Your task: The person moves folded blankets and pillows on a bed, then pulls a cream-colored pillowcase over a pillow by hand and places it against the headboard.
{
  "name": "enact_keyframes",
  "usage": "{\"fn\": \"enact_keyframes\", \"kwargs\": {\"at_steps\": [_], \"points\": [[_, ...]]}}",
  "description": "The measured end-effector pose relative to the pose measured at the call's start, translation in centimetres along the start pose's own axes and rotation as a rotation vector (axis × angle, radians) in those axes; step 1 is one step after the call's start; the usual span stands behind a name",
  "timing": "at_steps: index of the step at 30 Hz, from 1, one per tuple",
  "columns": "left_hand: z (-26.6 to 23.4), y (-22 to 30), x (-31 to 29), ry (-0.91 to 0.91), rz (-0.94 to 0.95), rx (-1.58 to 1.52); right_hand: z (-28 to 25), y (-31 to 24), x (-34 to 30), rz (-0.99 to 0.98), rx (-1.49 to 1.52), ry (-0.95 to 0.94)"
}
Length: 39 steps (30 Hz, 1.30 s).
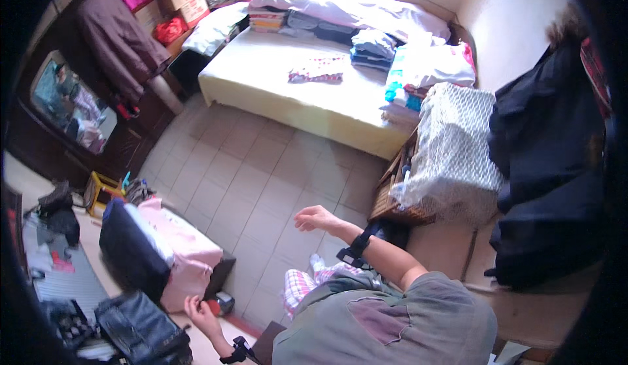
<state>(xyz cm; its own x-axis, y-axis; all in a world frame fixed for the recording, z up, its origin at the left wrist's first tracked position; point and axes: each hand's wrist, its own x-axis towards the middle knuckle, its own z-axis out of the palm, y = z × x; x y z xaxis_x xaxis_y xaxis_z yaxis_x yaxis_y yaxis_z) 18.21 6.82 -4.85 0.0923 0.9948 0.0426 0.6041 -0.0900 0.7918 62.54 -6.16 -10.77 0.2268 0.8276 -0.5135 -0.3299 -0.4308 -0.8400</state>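
The left hand (205, 317), grip loosely apart, is beside pink cloth (190, 255) that largely hides its support; contact is unclear. The right hand (318, 218), grip parted, hangs above the tiled floor (258, 162), fingertips hard to separate.

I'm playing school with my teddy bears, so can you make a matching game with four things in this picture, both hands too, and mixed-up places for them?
Things
1. Left hand
2. Right hand
3. Dark brown jacket
4. Red-and-white patterned cloth

Places
A. Lying on the bed
B. By the lower edge of the pink cloth
C. Hanging beside the mirror
D. Held out over the tiled floor

Right pairs
1-B
2-D
3-C
4-A
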Motion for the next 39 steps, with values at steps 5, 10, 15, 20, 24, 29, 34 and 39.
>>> {"fn": "enact_keyframes", "kwargs": {"at_steps": [5,10,15,20,24,29,34,39], "points": [[8.4,0.8,17.3,-0.281,0.122,0.165,-2.6,-5.7,9.1,-0.055,0.188,0.020],[23.5,4.0,30.8,-0.559,0.134,0.215,-14.0,-7.7,13.9,-0.048,0.347,0.390],[40.7,16.0,39.1,-0.821,0.400,0.273,-27.8,-11.9,15.1,-0.190,0.529,0.803],[54.1,30.5,40.2,-1.068,0.713,0.038,-43.2,-12.9,12.4,-0.450,0.664,1.269],[64.0,39.4,36.8,-1.132,0.744,0.058,-59.8,-11.0,8.1,-0.482,0.759,1.303],[69.7,39.1,41.4,-1.159,0.530,0.365,-69.3,-11.6,11.1,-0.302,1.003,1.649],[77.3,42.8,41.5,-1.301,0.438,0.515,-78.2,-4.5,7.8,0.245,-0.441,1.713],[86.0,50.3,40.8,-1.326,0.447,0.530,-88.3,-4.1,7.9,-0.394,1.125,1.605]]}}
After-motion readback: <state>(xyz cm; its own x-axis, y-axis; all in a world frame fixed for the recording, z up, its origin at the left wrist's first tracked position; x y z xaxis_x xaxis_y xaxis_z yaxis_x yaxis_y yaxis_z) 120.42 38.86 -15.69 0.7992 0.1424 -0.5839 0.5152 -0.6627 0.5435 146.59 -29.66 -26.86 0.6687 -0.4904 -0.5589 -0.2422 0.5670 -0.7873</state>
